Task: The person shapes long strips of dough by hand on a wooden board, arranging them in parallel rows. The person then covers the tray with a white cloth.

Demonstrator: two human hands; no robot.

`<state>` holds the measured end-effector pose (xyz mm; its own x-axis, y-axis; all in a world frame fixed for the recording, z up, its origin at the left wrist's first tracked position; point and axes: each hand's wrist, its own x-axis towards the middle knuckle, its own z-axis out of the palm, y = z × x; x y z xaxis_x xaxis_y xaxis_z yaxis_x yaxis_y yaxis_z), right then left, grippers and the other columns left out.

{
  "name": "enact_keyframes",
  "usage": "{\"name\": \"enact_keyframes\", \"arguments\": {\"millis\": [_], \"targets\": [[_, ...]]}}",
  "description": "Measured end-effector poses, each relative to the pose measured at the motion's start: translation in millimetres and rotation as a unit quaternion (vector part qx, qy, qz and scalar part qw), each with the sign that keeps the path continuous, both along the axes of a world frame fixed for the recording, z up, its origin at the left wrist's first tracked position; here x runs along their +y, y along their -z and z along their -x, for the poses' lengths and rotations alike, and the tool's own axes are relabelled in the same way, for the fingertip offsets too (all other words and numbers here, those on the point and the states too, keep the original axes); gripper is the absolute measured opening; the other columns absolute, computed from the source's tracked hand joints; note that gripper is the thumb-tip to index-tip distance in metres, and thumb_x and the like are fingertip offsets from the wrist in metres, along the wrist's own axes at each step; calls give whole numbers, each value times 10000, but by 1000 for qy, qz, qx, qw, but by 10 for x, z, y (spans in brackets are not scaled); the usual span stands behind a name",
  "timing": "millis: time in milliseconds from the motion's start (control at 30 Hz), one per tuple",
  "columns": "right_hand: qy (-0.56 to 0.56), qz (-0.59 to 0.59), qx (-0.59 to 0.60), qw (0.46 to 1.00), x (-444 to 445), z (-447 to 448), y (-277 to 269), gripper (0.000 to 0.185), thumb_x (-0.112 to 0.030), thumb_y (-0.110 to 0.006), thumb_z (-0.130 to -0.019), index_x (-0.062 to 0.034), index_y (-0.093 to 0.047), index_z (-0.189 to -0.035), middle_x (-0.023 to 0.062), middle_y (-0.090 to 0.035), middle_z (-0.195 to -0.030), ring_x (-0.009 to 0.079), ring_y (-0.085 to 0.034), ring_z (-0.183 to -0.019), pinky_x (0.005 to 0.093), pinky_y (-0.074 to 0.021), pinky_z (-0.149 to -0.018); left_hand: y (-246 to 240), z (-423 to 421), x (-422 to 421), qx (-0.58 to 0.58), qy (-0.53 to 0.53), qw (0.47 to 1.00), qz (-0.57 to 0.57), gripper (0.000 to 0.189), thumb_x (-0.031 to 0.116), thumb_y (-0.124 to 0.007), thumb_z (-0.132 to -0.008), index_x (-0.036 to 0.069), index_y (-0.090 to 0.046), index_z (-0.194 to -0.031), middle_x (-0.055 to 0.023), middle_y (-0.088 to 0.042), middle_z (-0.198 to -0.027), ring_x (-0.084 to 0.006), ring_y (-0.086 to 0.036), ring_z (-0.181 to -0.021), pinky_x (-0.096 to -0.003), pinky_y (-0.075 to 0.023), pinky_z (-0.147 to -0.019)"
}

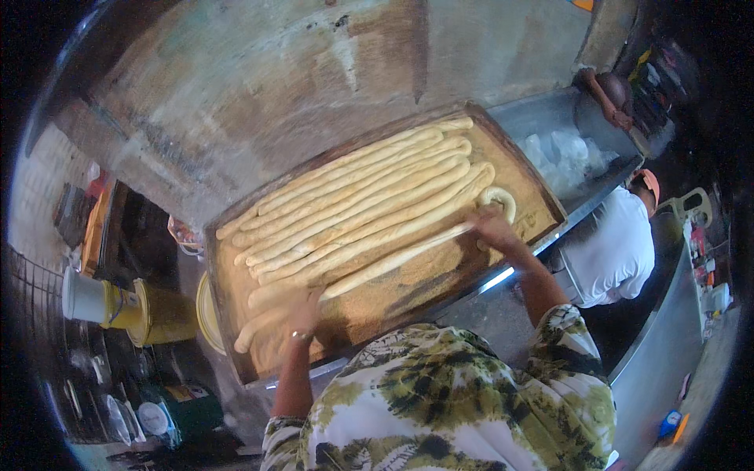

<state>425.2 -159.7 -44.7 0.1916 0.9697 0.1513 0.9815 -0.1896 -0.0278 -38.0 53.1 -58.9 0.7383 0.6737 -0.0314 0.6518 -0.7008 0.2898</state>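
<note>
A shallow wooden tray (542, 212) with a coarse golden layer on its bottom lies before me. Long ropes of pale dough (353, 206) lie side by side in it, slanting up to the right. Nearest me is one more dough rope (389, 265), gripped by my right hand (495, 228) near its right part; beyond that hand its end curls round in a loop. My left hand (305, 312), blurred, is on the same rope towards its left part, and the dough's left end reaches the tray's lower left corner. The left fingers are too blurred to make out.
At the upper right a metal trough (500, 115) adjoins the tray and holds clear plastic bags (568, 150). A person in a white shirt (618, 247) is bent over at the right; another person's arm (607, 103) is above. Yellow buckets (165, 312) stand left, a metal counter (654, 335) right.
</note>
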Motion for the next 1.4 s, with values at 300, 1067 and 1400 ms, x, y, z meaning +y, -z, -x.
{"name": "enact_keyframes", "arguments": {"millis": [300, 1067, 1400], "targets": [[46, 67, 106, 991, 161, 565, -31, 431, -246, -538, -802, -120, -512, -1213, 154, -491, -1247, 303, -408, -1207, 511, -261, -1020, -323, -20, -290, 28, -1, 999, 20, 506, 273, -650, -758, 183, -511, -1236, -125, -531, -1186, -312, -459, -1132, -420, -394, -939], [-206, 8, 116, 971, 440, 1221, -284, 604, -333, -628, -719, -96, -466, -1250, 103, -508, -1211, 305, -422, -1180, 488, -321, -973, -235, 169, -255, 21, 2, 1000, -10, 409, 111, -549, -765, 145, -541, -1172, -113, -532, -1143, -298, -501, -1080, -407, -421, -874], [-210, -23, 90, 973, 907, 1349, -15, 631, -376, -464, -895, -150, -212, -1427, 105, -160, -1494, 342, -99, -1377, 587, -134, -1059, 53, -1018, -260, 127, 22, 984, -122, 666, 471, -299, -923, 101, -111, -1444, -164, -30, -1503, -360, 14, -1381, -547, -8, -1087]]}}
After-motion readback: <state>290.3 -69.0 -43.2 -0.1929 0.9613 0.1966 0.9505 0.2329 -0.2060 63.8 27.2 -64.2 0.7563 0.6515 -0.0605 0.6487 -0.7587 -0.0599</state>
